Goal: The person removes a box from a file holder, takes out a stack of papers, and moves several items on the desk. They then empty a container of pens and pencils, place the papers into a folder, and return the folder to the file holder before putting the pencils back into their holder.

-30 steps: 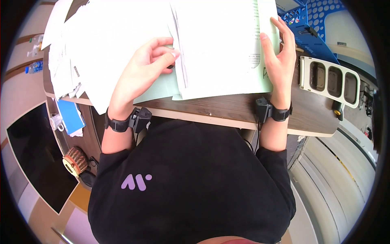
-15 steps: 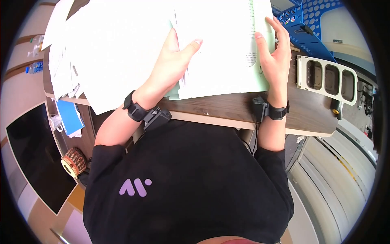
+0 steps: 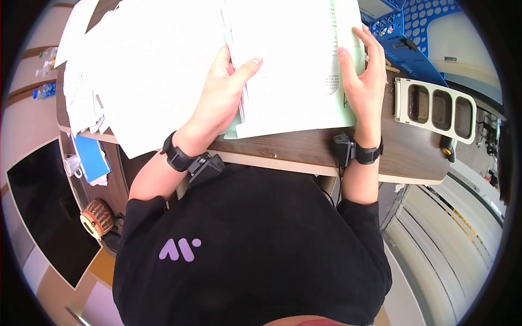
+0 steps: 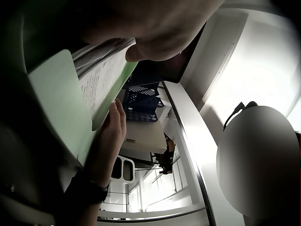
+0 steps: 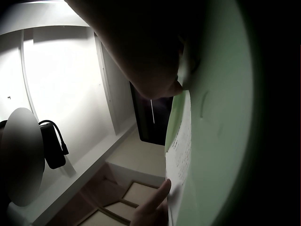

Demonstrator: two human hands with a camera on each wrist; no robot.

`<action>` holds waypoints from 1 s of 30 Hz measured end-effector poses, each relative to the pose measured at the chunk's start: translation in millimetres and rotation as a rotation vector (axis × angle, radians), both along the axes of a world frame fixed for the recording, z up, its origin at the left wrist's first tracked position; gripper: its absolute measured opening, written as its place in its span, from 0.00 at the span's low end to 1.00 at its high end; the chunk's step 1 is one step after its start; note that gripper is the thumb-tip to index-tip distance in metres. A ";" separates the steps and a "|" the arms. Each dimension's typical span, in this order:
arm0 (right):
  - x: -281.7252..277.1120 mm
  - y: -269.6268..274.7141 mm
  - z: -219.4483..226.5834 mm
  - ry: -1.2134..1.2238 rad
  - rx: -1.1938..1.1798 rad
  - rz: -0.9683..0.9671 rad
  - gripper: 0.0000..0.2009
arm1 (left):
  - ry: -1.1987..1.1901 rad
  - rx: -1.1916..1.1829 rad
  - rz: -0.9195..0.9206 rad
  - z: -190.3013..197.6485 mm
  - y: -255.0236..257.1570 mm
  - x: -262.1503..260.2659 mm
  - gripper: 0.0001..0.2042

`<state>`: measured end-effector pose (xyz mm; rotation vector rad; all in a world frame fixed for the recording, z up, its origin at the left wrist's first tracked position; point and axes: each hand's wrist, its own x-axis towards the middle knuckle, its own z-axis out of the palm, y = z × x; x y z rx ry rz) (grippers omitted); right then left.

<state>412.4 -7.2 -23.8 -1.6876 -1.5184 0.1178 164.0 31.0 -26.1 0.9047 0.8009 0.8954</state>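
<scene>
At the far left of the wooden desk (image 3: 304,144) a loose heap of white sheets (image 3: 147,70) spills over the near edge, much where it lay a second ago. Just right of it the left hand (image 3: 220,100) has changed most: a second ago it lay on the loose sheets with fingers curled beside the stack, and now it has slid under the left edge of the stapled stack of papers (image 3: 293,65), thumb stretched over the top page and fingers hidden beneath, so it pinches that edge between thumb and fingers. From the left wrist view the stack shows as lifted pages with a pale green cover sheet (image 4: 61,99) below the printed ones. The stack rests in the middle of the desk, its near edge close to the desk's near rim. On its right edge the right hand (image 3: 364,81) grips as before, thumb on the printed page and long fingers wrapped behind the edge; it has shifted only slightly to the left. Right of that hand lies a cream three-compartment tray (image 3: 435,108), and farther off, at the far right, stands a blue perforated file rack (image 3: 416,32), both unmoved.
</scene>
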 end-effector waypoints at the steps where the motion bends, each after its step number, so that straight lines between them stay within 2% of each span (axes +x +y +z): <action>1: 0.3 0.0 0.0 -0.008 -0.001 -0.006 0.22 | 0.014 0.030 0.013 -4.0 0.0 4.7 0.26; 8: -3.3 -1.0 3.6 0.011 -0.021 -0.013 0.23 | -0.007 0.045 0.010 -6.3 1.2 11.3 0.28; 11: -2.3 -1.5 3.6 0.043 -0.035 -0.014 0.23 | 0.105 0.094 -0.091 -2.7 3.6 -1.0 0.28; 14: -1.6 -0.7 3.3 0.081 -0.045 -0.007 0.23 | 0.268 -0.143 -0.218 20.3 0.6 -27.4 0.29; 17: -1.8 -1.0 2.6 0.053 -0.021 0.000 0.23 | 0.218 -0.180 -0.172 27.5 -11.4 -32.4 0.29; 20: -4.5 -0.9 4.2 0.041 -0.019 -0.001 0.23 | 0.185 -0.147 -0.224 11.2 -18.0 -25.7 0.28; 23: -5.6 -1.6 4.8 0.034 -0.023 -0.011 0.23 | 0.344 0.260 -0.145 -11.9 -23.5 -13.2 0.28; 26: -4.9 -1.6 5.2 0.039 -0.018 -0.011 0.23 | 0.346 0.262 -0.175 -6.0 -19.1 -19.6 0.23; 29: -4.5 -1.6 4.2 0.041 -0.015 -0.007 0.23 | 0.728 0.041 -0.430 37.1 -4.2 -46.1 0.14; 30: -4.6 -1.6 5.3 0.042 -0.013 -0.005 0.23 | 0.774 0.048 -0.468 38.8 -4.8 -51.8 0.13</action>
